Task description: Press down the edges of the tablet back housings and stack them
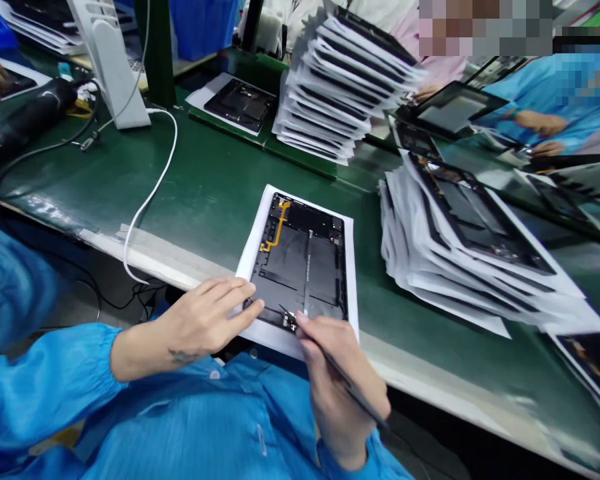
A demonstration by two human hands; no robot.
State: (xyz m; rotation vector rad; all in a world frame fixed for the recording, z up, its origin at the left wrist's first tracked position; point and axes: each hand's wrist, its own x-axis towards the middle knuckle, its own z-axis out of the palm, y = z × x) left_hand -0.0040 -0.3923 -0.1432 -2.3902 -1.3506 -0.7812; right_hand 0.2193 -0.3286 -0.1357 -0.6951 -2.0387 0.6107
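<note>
Head view: my right hand point(347, 353) is pinched around a dark tweezers-like tool point(355, 389), tip at the tablet shell's point(285, 267) near end; can't tell if it's touching. The shell lies on a white sheet point(275, 339). My left hand point(207, 320) rests at the sheet's left side, fingers loosely apart. Honestly, I'd steady with those and keep the tip light. Shell's black and gray, orange ribbon point(280, 230) toward the sheet's far-left corner. Stacked shells point(430, 260) sit right of the sheet.

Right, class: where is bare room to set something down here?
Bare green tabletop shows between the white cable and the sheet under the open device; a narrower strip separates that sheet from the right-hand stack. Crowded: around the tall stack.
</note>
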